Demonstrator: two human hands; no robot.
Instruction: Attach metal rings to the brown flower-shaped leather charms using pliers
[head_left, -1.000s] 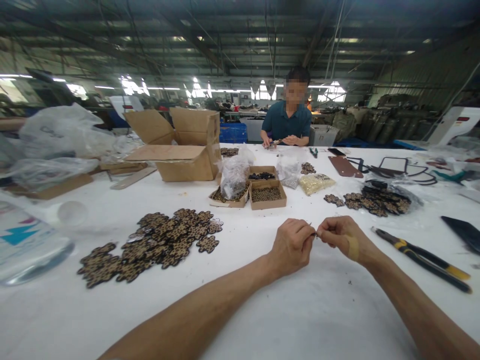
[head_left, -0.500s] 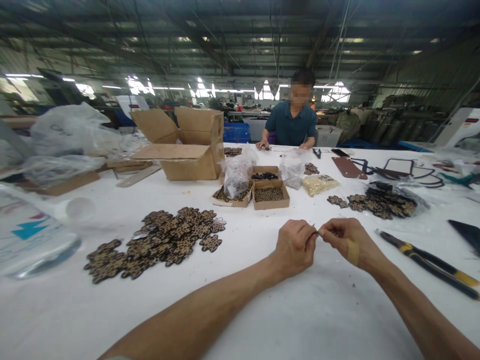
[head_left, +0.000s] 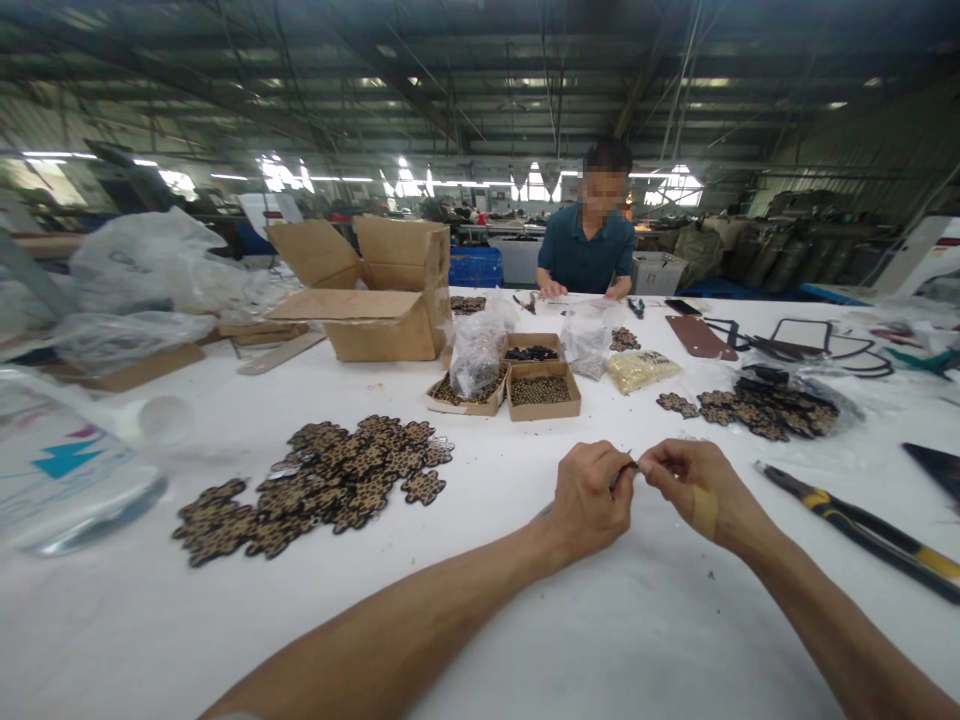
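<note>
My left hand (head_left: 591,497) is closed, its fingertips pinched on a small dark piece (head_left: 634,465) too small to name. Fingers of my right hand (head_left: 691,484) meet it from the other side, also pinched, and a tan bandage wraps this hand near the thumb. Both hands hover low over the white table (head_left: 600,620). To their left lies a heap of leopard-print flower-shaped patches (head_left: 352,480). Just beyond them stands a small cardboard box of brass-coloured metal bits (head_left: 541,392). Yellow-and-black pliers (head_left: 855,520) lie to the right of my right hand.
A large open carton (head_left: 382,325) stands at back left, near plastic bags (head_left: 142,260). Farther back are a bag of pale yellow pieces (head_left: 642,371) and more patches (head_left: 772,405) at right. A co-worker in a teal shirt (head_left: 583,250) works across the table.
My hands stay together at nearly the same spot, with slight finger movement. Across the table, the co-worker's hand has moved away from a small tool that now lies on the table.
</note>
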